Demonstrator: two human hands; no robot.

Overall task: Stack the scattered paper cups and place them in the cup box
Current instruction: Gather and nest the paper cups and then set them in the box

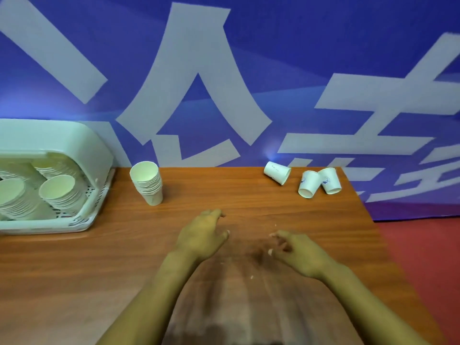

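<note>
Both hands hover over the wooden table (74,270) and hold nothing. The left hand (201,236) has its fingers loosely stretched forward, a little spread. The right hand (297,251) has relaxed fingers, slightly bent, with the thumb apart from them.

The stack of cups (147,183) stands upright beyond the left hand and a little to its left, clearly apart from the fingertips. It is white, with many rims packed close under the top one, and its mouth is open to the top.

To the right of the stack, well apart from it and near the far edge of the table, lies one single cup (277,172) on its side. Just past it, two more cups (319,183) lean against each other, with small blue prints on their sides.

To the left of the stack sits the cup box (82,145), pale green, with several cup stacks lying tilted inside it.
</note>
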